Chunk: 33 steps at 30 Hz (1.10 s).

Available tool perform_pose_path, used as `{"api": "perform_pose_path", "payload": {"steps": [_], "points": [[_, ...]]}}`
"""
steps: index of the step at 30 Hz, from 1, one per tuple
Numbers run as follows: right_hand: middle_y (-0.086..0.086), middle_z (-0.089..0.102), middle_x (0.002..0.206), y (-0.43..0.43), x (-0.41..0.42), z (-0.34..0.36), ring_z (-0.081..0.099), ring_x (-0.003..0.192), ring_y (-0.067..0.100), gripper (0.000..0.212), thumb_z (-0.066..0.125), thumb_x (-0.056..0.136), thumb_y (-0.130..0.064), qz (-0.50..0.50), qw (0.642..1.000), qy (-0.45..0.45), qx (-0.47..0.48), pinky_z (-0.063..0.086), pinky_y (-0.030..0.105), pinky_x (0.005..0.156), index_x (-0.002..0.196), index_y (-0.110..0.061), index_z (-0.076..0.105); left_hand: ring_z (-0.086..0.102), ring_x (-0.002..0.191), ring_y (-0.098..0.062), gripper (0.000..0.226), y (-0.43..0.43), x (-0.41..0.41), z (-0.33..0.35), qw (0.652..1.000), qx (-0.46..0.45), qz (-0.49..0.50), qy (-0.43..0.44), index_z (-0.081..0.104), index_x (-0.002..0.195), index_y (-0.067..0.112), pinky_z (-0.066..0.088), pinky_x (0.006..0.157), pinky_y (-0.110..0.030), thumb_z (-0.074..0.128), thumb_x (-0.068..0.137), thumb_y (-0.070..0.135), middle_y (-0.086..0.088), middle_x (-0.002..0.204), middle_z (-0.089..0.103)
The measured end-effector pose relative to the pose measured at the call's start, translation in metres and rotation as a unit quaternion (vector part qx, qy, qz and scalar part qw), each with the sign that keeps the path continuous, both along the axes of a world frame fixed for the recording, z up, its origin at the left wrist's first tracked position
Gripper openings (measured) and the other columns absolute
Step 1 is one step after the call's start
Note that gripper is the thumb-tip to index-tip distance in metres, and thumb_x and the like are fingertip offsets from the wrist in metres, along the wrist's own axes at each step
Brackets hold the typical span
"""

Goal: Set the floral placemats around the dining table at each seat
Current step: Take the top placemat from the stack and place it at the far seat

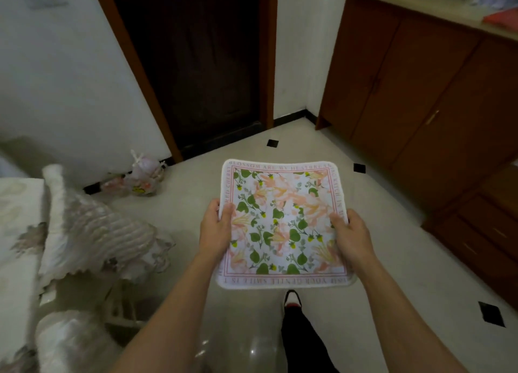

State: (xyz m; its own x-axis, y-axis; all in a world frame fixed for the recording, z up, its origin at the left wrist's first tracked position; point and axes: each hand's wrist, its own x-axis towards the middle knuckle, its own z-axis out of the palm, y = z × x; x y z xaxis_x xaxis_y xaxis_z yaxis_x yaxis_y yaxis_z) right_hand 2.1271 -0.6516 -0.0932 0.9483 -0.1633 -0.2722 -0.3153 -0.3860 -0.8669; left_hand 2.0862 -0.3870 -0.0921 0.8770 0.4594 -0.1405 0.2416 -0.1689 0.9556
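A square floral placemat point(283, 224) with green leaves, peach flowers and a pink lettered border is held flat in the air above the floor, in the middle of the view. My left hand point(215, 229) grips its left edge, thumb on top. My right hand point(350, 235) grips the right edge the same way. The dining table point(16, 232), draped in a pale floral cloth, shows at the far left edge. A chair point(92, 232) with a frilly pale cover stands beside it.
A brown wooden cabinet point(420, 92) with a light countertop runs along the right. A dark doorway point(196, 64) lies ahead. A small bag point(143, 176) sits on the pale tiled floor by the wall. My leg and shoe point(293, 302) show below the placemat.
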Motion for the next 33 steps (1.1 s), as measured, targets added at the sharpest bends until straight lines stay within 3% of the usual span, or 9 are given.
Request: {"api": "perform_pose_path", "payload": {"steps": [4,7,9,15,17,21,26,30,33], "points": [[0.005,0.071,0.103,0.024,0.088,0.005,0.070,0.091,0.026,0.018,0.051,0.100,-0.033,0.052,0.999,-0.003,0.014,0.059,0.049,0.081,0.109,-0.021,0.061,0.074,0.076,-0.011,0.012,0.020,0.064,0.007,0.999,-0.008,0.052,-0.003,0.056,0.103,0.021,0.059,0.063,-0.031,0.047,0.103,0.029,0.001,0.096,0.072],[0.006,0.070,0.099,0.046,0.157,0.014,0.069,0.084,0.024,0.017,0.050,0.101,-0.031,0.095,0.995,-0.009,0.012,0.057,0.033,0.058,0.107,-0.019,0.061,0.072,0.080,-0.011,0.011,0.036,0.111,0.016,0.996,0.004,0.090,-0.003,0.056,0.103,0.021,0.058,0.064,-0.027,0.047,0.103,0.028,-0.001,0.100,0.072],[0.005,0.069,0.097,0.060,0.198,0.021,0.069,0.083,0.022,0.016,0.050,0.101,-0.029,0.128,0.991,-0.020,0.015,0.051,0.027,0.052,0.106,-0.018,0.060,0.071,0.079,-0.008,0.012,0.044,0.137,0.021,0.993,0.008,0.121,-0.006,0.057,0.105,0.020,0.056,0.061,-0.020,0.047,0.103,0.027,0.000,0.101,0.071],[0.005,0.067,0.098,0.122,0.280,0.018,0.065,0.082,0.017,0.016,0.051,0.101,-0.028,0.213,0.977,-0.021,0.018,0.052,0.032,0.064,0.108,-0.016,0.060,0.074,0.088,-0.020,0.009,0.089,0.176,0.016,0.980,0.000,0.199,0.006,0.058,0.097,0.032,0.060,0.078,-0.050,0.050,0.099,0.036,-0.002,0.102,0.073],[0.003,0.066,0.098,0.147,0.295,0.014,0.062,0.081,0.012,0.015,0.050,0.101,-0.027,0.242,0.970,-0.020,0.019,0.047,0.028,0.062,0.108,-0.017,0.059,0.074,0.087,-0.019,0.010,0.105,0.179,0.016,0.974,0.005,0.226,0.008,0.058,0.098,0.030,0.061,0.077,-0.047,0.051,0.099,0.035,-0.003,0.102,0.073],[0.006,0.067,0.098,0.201,0.321,0.005,0.064,0.083,0.018,0.015,0.051,0.101,-0.027,0.298,0.955,-0.010,0.012,0.051,0.033,0.067,0.107,-0.016,0.059,0.074,0.083,-0.016,0.014,0.134,0.182,0.018,0.959,-0.018,0.282,-0.014,0.057,0.106,0.014,0.059,0.064,-0.027,0.049,0.102,0.025,-0.006,0.101,0.072],[0.005,0.069,0.094,0.278,0.346,-0.005,0.069,0.086,0.027,0.014,0.054,0.099,-0.032,0.338,0.941,0.007,0.021,0.060,0.054,0.075,0.101,-0.020,0.061,0.074,0.081,-0.014,0.011,0.191,0.187,0.009,0.944,-0.011,0.331,-0.006,0.057,0.099,0.021,0.061,0.071,-0.037,0.050,0.102,0.029,-0.001,0.097,0.072],[0.006,0.070,0.095,0.350,0.375,-0.008,0.069,0.085,0.028,0.014,0.053,0.100,-0.031,0.366,0.930,-0.006,0.016,0.060,0.050,0.076,0.102,-0.020,0.061,0.072,0.078,-0.007,0.014,0.256,0.208,0.005,0.933,0.003,0.359,-0.006,0.058,0.103,0.018,0.056,0.065,-0.026,0.050,0.102,0.029,0.001,0.097,0.071],[0.006,0.070,0.099,0.414,0.401,-0.007,0.067,0.087,0.025,0.016,0.051,0.101,-0.029,0.383,0.924,-0.019,0.006,0.053,0.034,0.068,0.107,-0.018,0.061,0.072,0.080,-0.009,0.013,0.313,0.227,0.005,0.929,-0.005,0.371,-0.009,0.058,0.102,0.019,0.057,0.067,-0.027,0.050,0.101,0.030,0.000,0.098,0.072]]}}
